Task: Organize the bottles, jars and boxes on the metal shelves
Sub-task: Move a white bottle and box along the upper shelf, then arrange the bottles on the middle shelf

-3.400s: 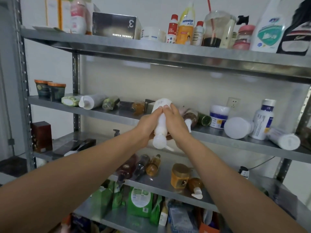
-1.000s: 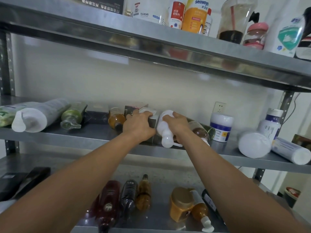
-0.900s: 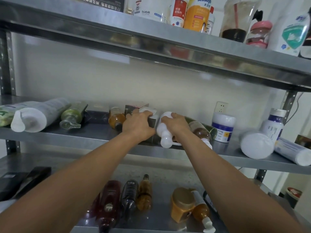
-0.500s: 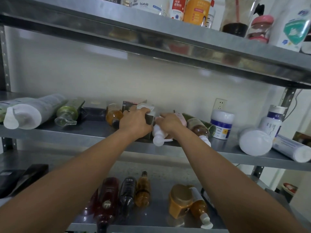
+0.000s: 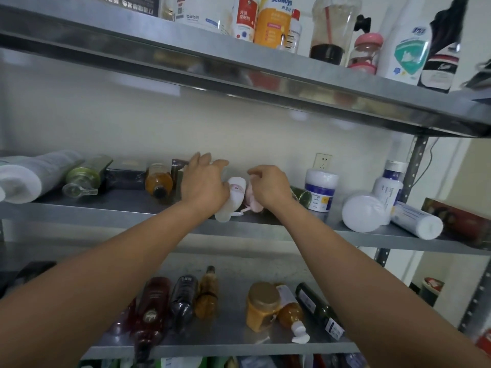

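At the near bottom, a lower shelf point(image 5: 225, 338) is being occupied by things lying on their sides: a dark red bottle point(image 5: 151, 314), a black bottle point(image 5: 183, 301), a slim amber bottle point(image 5: 207, 294), an amber jar point(image 5: 261, 306) and a dark green bottle point(image 5: 318, 312). Above it, both forearms are being stretched to the middle shelf point(image 5: 106, 208). There the white pump bottle point(image 5: 233, 197) is being kept lying on its side, pump end at the front edge, between the two hands. The left hand point(image 5: 204, 187) is being laid against it with fingers spread apart and fairly straight. The right hand point(image 5: 271, 187) is being held with fingers curled over a pink bottle point(image 5: 252, 201) just beside the white one; whether it is clamped on that bottle cannot be told. To the right a blue-labelled white jar point(image 5: 320, 189) is being stood upright; to the left an amber bottle point(image 5: 158, 180) and a green bottle point(image 5: 82, 176) are being left lying. Farthest up, the top shelf point(image 5: 239, 65) is being filled by an upright orange bottle point(image 5: 273, 22) and a pink-lidded jar point(image 5: 365, 53).
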